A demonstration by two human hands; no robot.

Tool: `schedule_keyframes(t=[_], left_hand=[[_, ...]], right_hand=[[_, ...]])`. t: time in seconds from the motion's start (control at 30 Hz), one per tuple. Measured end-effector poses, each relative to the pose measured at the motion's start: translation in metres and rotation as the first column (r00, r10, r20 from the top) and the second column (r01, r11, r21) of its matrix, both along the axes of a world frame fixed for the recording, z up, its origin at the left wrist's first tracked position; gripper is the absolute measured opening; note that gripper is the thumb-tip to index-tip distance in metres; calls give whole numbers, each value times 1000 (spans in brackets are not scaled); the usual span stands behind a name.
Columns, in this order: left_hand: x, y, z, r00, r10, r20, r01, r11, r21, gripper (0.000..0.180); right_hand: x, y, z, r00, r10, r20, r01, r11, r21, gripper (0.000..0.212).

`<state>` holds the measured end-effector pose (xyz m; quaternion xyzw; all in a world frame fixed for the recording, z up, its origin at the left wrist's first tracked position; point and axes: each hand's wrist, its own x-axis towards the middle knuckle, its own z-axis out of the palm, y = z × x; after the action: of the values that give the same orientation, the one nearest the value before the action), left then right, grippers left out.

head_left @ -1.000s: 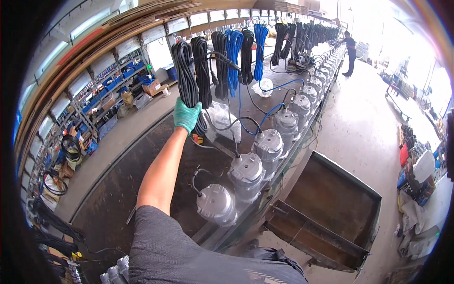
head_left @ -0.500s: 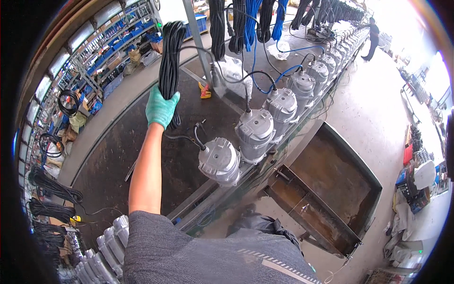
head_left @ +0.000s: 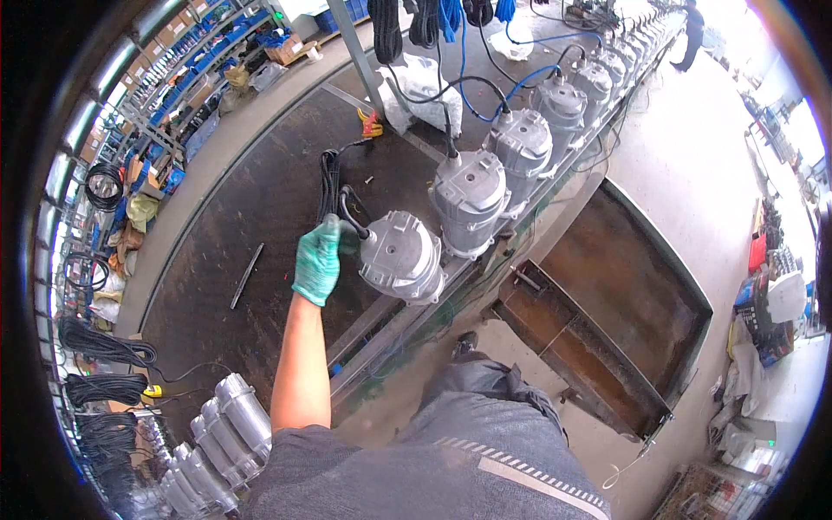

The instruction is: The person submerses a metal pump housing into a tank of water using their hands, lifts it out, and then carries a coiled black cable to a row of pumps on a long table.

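Cable, black and looped into a narrow bundle, sits just above the left hand, a little left of centre in the frame. From my remote seat, the relation that counts is this: the bundle's long axis runs almost straight up and down the view, nearly in line with my gloved forearm, with its lower end meeting the top of the glove and its far end pointing away across the dark tabletop. A thin lead trails off that far end toward the upper right, near a red-and-yellow tool.

Just right of the glove stands the nearest grey motor housing, whose short black lead curves up and over on the side facing me. So my hand sits between bundle and housing, close to both. The left is the only hand I have near them; the right does not show anywhere.

As for the grip, I see the fingers curled in and bunched rather than spread, touching the lower end of the bundle. A darker, blurred fingertip reaches toward the foot of the short lead. Whether they pinch the bundle, the lead or neither, I cannot tell, since the back of the glove hides the contact.
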<state>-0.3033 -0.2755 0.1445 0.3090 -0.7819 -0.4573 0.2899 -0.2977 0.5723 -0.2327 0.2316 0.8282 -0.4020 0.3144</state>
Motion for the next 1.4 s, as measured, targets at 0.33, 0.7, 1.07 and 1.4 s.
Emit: schedule_keyframes(t=[0.33,0.7,1.07,1.4], left_hand=[[-38,17,-14,883,-283,-375,366,915,172,58],[-49,161,51,808,-384,-448,497,851,167,60],[-126,279,9,682,-251,-687,730,288,619,55],[-190,298,-218,768,-634,90,483,666,569,50]], right_hand=[[19,-5,-12,994,111,15,-112,979,173,45],[-120,-183,159,955,162,-247,-178,983,-42,37],[-155,-280,237,890,-456,15,333,628,-704,48],[-182,-146,191,745,-187,-641,264,964,26,40]])
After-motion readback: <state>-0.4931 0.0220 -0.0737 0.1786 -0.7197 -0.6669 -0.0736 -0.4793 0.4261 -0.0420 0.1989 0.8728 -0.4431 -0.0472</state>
